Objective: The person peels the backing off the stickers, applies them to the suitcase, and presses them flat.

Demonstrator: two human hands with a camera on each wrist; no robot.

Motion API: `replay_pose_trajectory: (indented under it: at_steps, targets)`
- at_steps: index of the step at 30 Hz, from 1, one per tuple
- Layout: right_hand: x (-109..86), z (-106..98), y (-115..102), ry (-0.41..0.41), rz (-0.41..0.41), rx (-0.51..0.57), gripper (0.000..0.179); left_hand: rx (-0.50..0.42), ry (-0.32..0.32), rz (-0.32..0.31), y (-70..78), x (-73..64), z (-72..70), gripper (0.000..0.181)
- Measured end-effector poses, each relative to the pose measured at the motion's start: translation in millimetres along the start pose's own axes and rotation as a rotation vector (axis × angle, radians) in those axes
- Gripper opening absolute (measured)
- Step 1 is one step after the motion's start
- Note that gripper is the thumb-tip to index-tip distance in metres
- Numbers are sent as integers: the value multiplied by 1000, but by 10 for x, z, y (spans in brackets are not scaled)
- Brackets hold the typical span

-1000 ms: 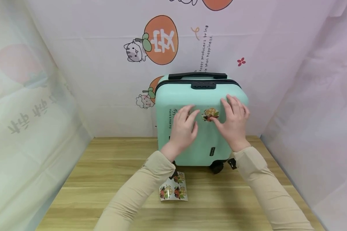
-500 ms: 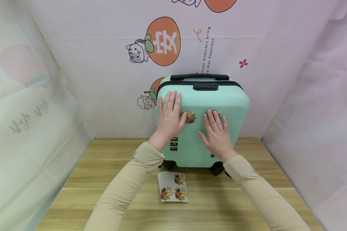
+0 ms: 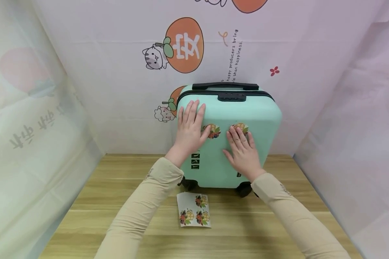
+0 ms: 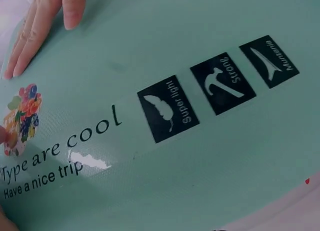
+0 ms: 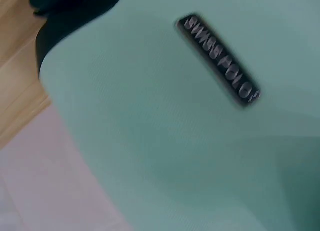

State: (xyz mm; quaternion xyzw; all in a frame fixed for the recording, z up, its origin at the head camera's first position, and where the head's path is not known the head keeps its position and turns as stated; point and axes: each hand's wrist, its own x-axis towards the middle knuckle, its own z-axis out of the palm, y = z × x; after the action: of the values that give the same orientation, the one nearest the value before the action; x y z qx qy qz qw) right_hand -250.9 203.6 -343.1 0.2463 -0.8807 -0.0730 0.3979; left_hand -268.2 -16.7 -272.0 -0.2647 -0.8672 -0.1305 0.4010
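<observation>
A mint-green suitcase (image 3: 220, 165) stands upright with a black handle on top. Flat on its upper left front rests my left hand (image 3: 189, 131), fingers straight, the thumb touching the edge of a fruit sticker (image 3: 215, 131). My right hand (image 3: 244, 153) lies with straight fingers against the front, its fingertips over the lower part of a second fruit sticker (image 3: 242, 127). In the left wrist view, the left sticker (image 4: 24, 116) sits beside printed lettering, and the right hand (image 4: 42, 28) shows at the top. The right wrist view shows a black nameplate (image 5: 218, 60) but no fingers.
On the wooden table (image 3: 123, 205), in front of the suitcase, lies a sticker sheet (image 3: 186, 201) with several fruit stickers on it. A printed cloth (image 3: 116, 72) hangs behind the suitcase, and pale cloth walls stand at both sides.
My left hand has moved up and left, uncovering the left sticker. My right hand has shifted left and down, its fingers now flattened on the front. Over the last half second both hands barely move.
</observation>
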Motion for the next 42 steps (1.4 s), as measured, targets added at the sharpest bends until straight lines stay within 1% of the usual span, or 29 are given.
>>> replay_pose_trajectory:
  at_steps: [3,4,6,8,9,10,12,16,17,19,21,25,28,29,31,34,37,39,42]
  targets:
    - [-1,-45,97,-40,37,-15,64,-9,39,23,-25,23,18,56]
    - [-5,-67,135,-61,63,-8,64,-14,51,29,-28,30,23,56]
    - [-9,-98,191,-79,121,13,66,-14,65,36,-40,33,35,56]
    - [-11,-116,222,-73,162,37,67,-5,78,38,-51,25,42,56]
    - [-11,-117,226,-67,170,38,68,-1,83,38,-56,20,44,56]
    - [-9,-113,225,-50,162,43,68,7,85,37,-58,17,45,57]
    - [-4,-94,204,-7,110,38,68,25,79,38,-57,14,50,58]
    - [21,-10,118,112,-60,16,67,37,57,39,-47,11,31,62]
    - [25,11,103,131,-87,9,67,34,53,40,-43,10,30,62]
    - [31,33,91,161,-114,-3,65,17,51,40,-37,7,28,62]
    - [35,34,105,167,-99,-15,65,-1,53,42,-37,4,28,61]
    - [38,-19,156,107,-11,-9,65,-33,84,44,-58,-1,26,59]
    - [43,-59,167,55,59,11,66,-33,105,43,-78,-11,24,58]
    - [44,-61,164,54,70,12,66,-24,109,42,-81,-14,24,58]
    - [52,-56,144,71,55,7,66,-15,116,45,-80,-19,20,57]
    - [64,-20,96,126,-36,-11,66,-3,119,51,-74,-22,19,57]
    - [69,7,69,165,-119,-27,65,-12,120,56,-74,-28,21,57]
    - [71,6,77,162,-124,-43,65,-22,119,57,-80,-32,20,57]
    - [74,-24,115,131,-70,-45,63,-31,125,55,-100,-40,19,57]
